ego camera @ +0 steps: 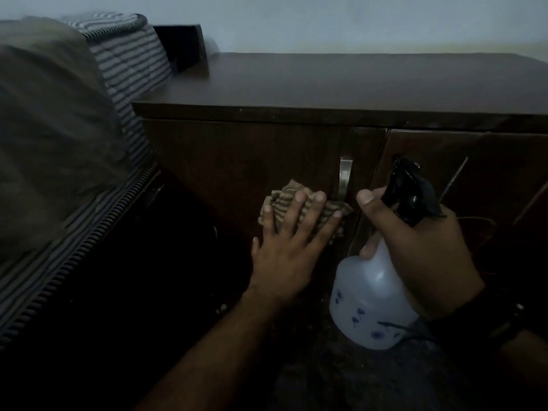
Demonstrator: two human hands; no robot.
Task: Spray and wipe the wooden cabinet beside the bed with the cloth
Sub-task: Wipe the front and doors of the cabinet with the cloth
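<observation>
The dark wooden cabinet (326, 84) fills the middle of the head view, low beside the bed. My left hand (284, 247) lies flat with spread fingers on a crumpled striped tan cloth (284, 197), pressing it against the left cabinet door just left of a metal handle (345, 176). My right hand (424, 244) grips the neck of a translucent white spray bottle (370, 298) with a black trigger head (410, 188), held upright in front of the seam between the two doors. The nozzle points up and left.
The bed (59, 143), with a grey-brown blanket and striped bedding, hangs over on the left. A dark box (181, 46) stands at the back left of the cabinet top by the pale wall. A dark strap circles my right wrist (486, 318). The floor below is dim.
</observation>
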